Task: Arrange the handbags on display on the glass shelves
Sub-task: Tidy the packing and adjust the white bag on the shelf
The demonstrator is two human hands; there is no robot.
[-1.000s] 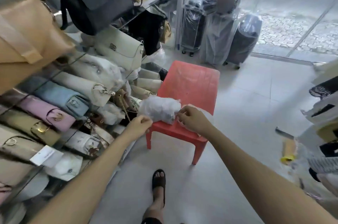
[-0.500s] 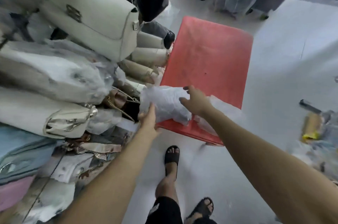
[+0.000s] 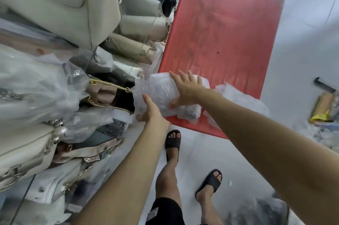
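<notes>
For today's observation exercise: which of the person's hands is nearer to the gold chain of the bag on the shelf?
Left. The left hand grips the plastic-wrapped bundle at its shelf-side edge, beside the gold chain. The right hand lies on top of the bundle, farther from it, over the red stool.

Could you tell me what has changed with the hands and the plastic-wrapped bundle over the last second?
The right hand moved from the bundle's edge onto its top, fingers spread. The left hand went from pinching its corner to cupping its near side. The plastic-wrapped bundle stays on the red stool corner.
</notes>
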